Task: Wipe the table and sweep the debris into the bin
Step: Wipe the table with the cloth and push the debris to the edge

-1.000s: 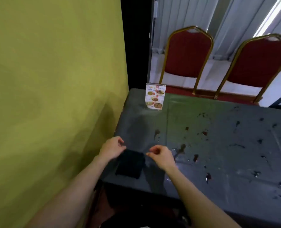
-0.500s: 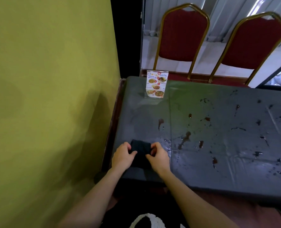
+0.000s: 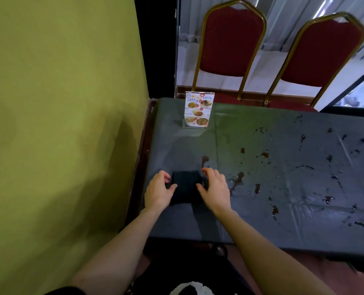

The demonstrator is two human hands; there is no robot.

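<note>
Now both hands | left hand (image 3: 158, 193), right hand (image 3: 216, 191) grip dark cloth (image 3: 185, 186) (folded) | table (image 3: 283, 220)

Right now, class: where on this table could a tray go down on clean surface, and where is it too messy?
Clean patch: the table between the menu stand, the yellow wall and the dark cloth, which both hands grip. Crowded: brown spills spread rightward from the right hand.

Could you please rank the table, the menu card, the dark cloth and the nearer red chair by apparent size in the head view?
1. Table
2. Left red chair
3. Dark cloth and menu card: too alike to rank.
</note>
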